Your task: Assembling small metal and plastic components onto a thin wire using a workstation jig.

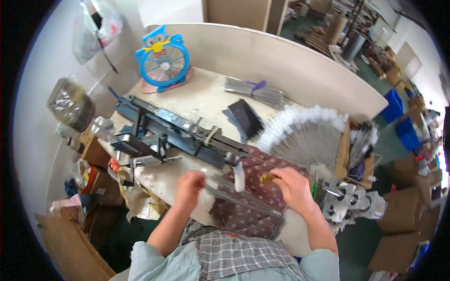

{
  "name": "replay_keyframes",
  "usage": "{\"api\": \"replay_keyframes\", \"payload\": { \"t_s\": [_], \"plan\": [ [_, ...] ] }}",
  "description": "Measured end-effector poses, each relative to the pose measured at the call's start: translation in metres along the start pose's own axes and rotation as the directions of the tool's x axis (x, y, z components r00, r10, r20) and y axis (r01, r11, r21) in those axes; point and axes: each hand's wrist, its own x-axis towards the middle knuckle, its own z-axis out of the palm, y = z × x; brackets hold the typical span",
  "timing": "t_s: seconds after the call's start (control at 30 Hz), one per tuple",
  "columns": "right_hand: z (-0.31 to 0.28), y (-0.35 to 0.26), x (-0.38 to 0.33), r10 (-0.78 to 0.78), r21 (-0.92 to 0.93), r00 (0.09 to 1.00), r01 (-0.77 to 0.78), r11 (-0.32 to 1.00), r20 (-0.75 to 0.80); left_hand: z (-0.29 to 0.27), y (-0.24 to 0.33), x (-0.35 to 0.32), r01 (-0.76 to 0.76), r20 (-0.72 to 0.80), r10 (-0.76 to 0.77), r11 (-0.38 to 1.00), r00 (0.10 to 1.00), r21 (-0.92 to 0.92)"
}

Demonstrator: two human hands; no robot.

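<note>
My left hand (190, 189) is closed, its fingertips beside the left end of a loose bundle of thin metal rods (243, 199); whatever it grips is hidden. My right hand (293, 187) pinches a small yellow-brown piece (267, 178) above a dark dotted cloth (253, 218). A thin rod (263, 160) slants from the end of a long blue-grey metal bench device (176, 129) toward that hand. Between my hands, a lever with a white-wrapped handle (239, 177) hangs at the device's near end.
A wide fan of white-tipped rods (304, 133) lies at the right, beside a metal machine (351, 201). Behind are a dark flat tablet-like slab (246, 117), a rod bundle tied in purple (255, 90) and a blue owl-shaped fan (164, 63). Cardboard boxes (398, 210) stand on the right.
</note>
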Motion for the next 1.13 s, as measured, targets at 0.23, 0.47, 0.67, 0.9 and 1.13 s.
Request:
{"api": "replay_keyframes", "payload": {
  "t_s": [0.23, 0.47, 0.67, 0.9, 1.13],
  "plan": [
    [-0.022, 0.023, 0.000, 0.296, 0.126, 0.950, -0.283, 0.951, -0.096, 0.149, -0.024, -0.023, 0.083, 0.431, -0.112, 0.993, 0.895, 0.087],
    [-0.036, 0.035, -0.018, 0.386, 0.342, 0.923, -0.361, 0.868, -0.005, 0.156, -0.047, -0.016, -0.133, 0.534, 0.032, 0.979, 0.845, 0.152],
    [-0.040, 0.033, -0.019, 0.162, 0.125, 0.987, -0.160, 0.979, -0.004, 0.158, -0.038, -0.023, -0.054, 0.310, 0.011, 0.990, 0.951, 0.131],
    [-0.001, 0.013, 0.034, -0.150, -0.411, 0.962, 0.045, 0.911, -0.229, 0.146, -0.021, -0.020, 0.054, 0.217, -0.048, 0.998, 0.975, -0.023],
    [0.007, 0.018, 0.040, 0.136, -0.176, 0.990, -0.129, 0.976, 0.030, 0.138, -0.027, -0.016, 0.110, 0.269, -0.098, 0.994, 0.958, -0.028]
  ]
}}
